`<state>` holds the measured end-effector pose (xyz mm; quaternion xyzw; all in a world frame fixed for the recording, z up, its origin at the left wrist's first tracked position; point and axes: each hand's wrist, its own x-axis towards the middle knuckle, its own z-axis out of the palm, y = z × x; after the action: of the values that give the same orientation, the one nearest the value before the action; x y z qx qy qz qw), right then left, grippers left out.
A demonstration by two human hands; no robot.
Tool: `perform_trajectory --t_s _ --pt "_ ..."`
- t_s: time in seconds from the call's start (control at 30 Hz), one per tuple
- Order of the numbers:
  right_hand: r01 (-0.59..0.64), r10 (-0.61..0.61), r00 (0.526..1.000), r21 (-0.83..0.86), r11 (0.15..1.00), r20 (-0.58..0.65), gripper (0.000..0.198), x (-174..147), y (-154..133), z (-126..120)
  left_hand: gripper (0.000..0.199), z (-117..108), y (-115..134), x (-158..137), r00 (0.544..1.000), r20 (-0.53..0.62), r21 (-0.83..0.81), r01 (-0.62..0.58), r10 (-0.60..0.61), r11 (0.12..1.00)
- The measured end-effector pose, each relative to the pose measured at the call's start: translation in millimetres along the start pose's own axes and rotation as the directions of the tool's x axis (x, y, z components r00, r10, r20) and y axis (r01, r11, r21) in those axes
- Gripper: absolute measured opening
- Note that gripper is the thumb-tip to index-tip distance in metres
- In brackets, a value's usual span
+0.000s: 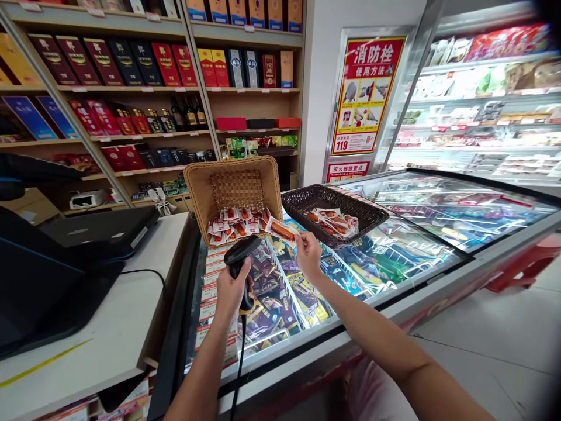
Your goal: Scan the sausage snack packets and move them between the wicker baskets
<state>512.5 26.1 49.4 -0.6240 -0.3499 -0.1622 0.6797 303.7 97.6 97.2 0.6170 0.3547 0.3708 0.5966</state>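
Note:
My left hand [231,289] is wrapped round the handle of a black barcode scanner [241,251], whose cord hangs down past my wrist. Between the fingers of my right hand [308,254] is one end of a packaged sausage [281,229], in clear and white wrapping. It is held up in front of the gap between two baskets. The tan wicker basket [193,193] is tilted toward me, with several similar packs [236,225] in its lower part. To the right, a dark brown basket [372,213] holds more wrapped sausages [335,222].
Both baskets rest on a glass-topped freezer [438,257] with colourful packages inside. On the left is a white counter [131,304] with a black terminal [39,275]. Shelves of boxed goods [144,88] stand behind, and a lit chiller [482,105] is at the back right.

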Motion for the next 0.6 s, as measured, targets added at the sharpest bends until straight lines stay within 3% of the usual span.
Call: perform_trajectory --t_s 0.6 --pt "-0.020 0.020 1.000 0.015 1.000 -0.018 0.037 0.9 -6.1 -2.8 0.055 2.2 -4.9 -2.8 0.997 0.067 0.060 -0.033 0.029 0.998"
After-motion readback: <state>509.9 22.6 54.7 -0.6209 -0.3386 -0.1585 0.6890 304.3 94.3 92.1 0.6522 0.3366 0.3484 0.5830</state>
